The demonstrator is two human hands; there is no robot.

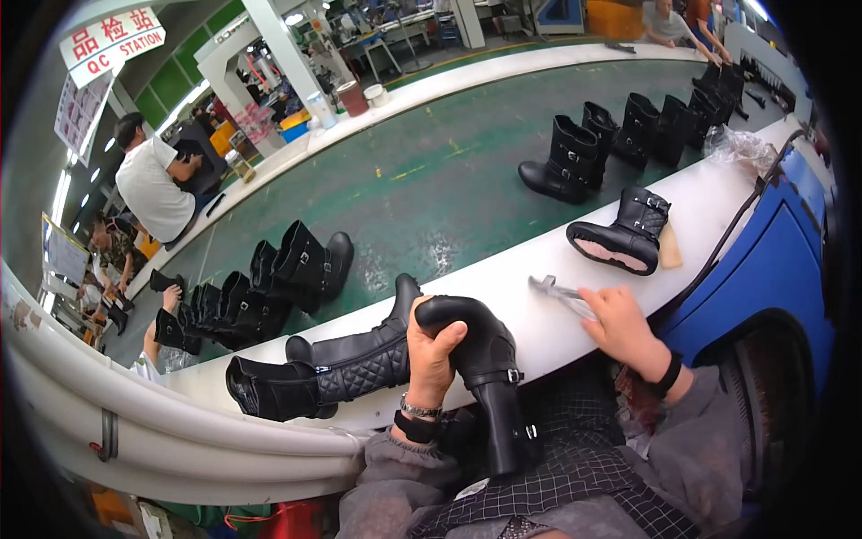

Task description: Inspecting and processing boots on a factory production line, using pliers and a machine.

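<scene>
My left hand (432, 355) is closed around the foot of a black boot (489, 355), its thumb lying across near the toe. The boot's toe points up and left, while its buckled shaft hangs down over my lap. To the right, my right hand (621, 325) grips a silver-grey metal hand tool (566, 294). The tool's head is over the white ledge, apart from the boot; its exact kind is unclear. Left of my left hand, a quilted black boot (364, 361) and another black boot (269, 388) lie on their sides. A buckled boot (622, 235) lies beyond my right hand.
A green conveyor belt (404, 216) runs past the white ledge (539, 337), carrying rows of black boots (575, 157). Clear plastic wrap (741, 148) lies at the ledge's right end, near a blue machine (754, 260). Across the belt a person in a white shirt (154, 189) sits.
</scene>
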